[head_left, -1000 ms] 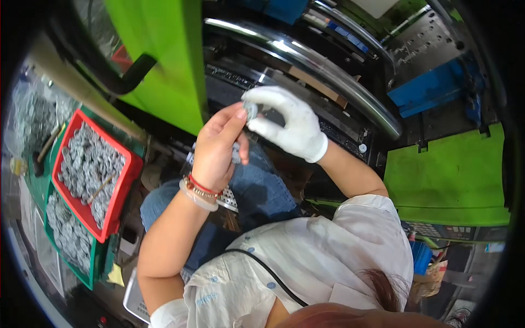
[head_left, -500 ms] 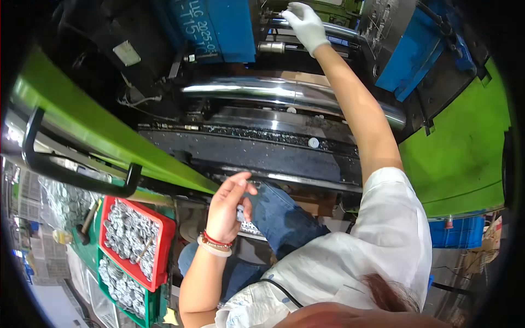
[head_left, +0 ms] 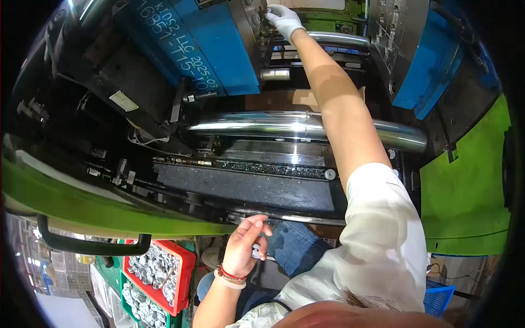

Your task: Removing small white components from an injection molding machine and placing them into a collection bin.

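My right hand [head_left: 285, 21], in a white glove, reaches far forward between the two mould halves. Its fingertips are drawn together at the metal face of the left blue mould block [head_left: 227, 49]; what they hold, if anything, is too small to make out. Lower down, my bare left hand [head_left: 241, 250] is raised near my lap with fingers curled. A small grey metal piece [head_left: 255, 251] shows between the palm and the curled fingers. Bracelets circle that wrist.
A thick polished steel bar [head_left: 262, 127] crosses under my right arm. One round grey piece [head_left: 330, 174] lies on the dark machine ledge. The right mould block [head_left: 429, 65] stands opposite. A green door with a black handle [head_left: 98, 247] and a red tray [head_left: 187, 276] of metal parts are at left.
My right hand has moved left and farther in, up to the left mould block's face. My left hand keeps its curled grip. The whole view has shifted.
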A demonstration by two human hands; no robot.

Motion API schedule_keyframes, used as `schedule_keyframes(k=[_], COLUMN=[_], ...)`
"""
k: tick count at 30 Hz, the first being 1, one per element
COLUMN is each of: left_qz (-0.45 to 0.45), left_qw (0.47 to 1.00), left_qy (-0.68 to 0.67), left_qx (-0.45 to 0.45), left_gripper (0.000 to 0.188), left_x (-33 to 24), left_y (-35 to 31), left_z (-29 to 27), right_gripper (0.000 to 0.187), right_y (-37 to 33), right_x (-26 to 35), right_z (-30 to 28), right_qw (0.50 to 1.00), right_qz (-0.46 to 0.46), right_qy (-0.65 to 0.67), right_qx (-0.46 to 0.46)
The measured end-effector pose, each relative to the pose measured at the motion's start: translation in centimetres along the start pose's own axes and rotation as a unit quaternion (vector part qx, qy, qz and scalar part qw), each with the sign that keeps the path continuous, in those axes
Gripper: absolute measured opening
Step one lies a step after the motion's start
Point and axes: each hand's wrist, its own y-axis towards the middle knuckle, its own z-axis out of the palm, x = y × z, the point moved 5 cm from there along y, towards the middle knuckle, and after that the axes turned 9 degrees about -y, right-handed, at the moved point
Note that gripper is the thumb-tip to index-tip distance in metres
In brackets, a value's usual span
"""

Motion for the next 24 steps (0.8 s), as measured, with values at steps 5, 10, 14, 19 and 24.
schedule_keyframes(k=[5, 10, 14, 19, 24], left_qz=[-0.012, -0.003, -0.009, -0.012, -0.012], left_qw=[1.0, 1.0, 1.0, 1.0, 1.0], left_qy=[-0.004, -0.002, -0.001, -0.001, 0.0], left_qx=[0.005, -0.003, -0.002, 0.011, 0.015], left_gripper=[0.023, 0.023, 0.023, 0.024, 0.024], left_x=[0.2, 0.3, 0.5, 0.7, 0.7], left_y=[0.2, 0.3, 0.4, 0.4, 0.3], left_z=[0.1, 0.1, 0.1, 0.3, 0.5], right_gripper=[0.033, 0.033, 0.035, 0.037, 0.035], right_y=[0.6, 1.3, 1.9, 1.9, 1.0], right_x=[-0.7, -0.6, -0.2, 1.2, 2.0], right_z=[0.1, 0.5, 0.7, 0.2, 0.1], right_qw=[0.991, 0.991, 0.986, 0.975, 0.975], right_qz=[0.126, 0.11, 0.085, 0.086, 0.104], right_qy=[-0.028, -0.062, -0.13, -0.199, -0.191], right_qx=[0.041, 0.041, 0.055, 0.047, 0.048])
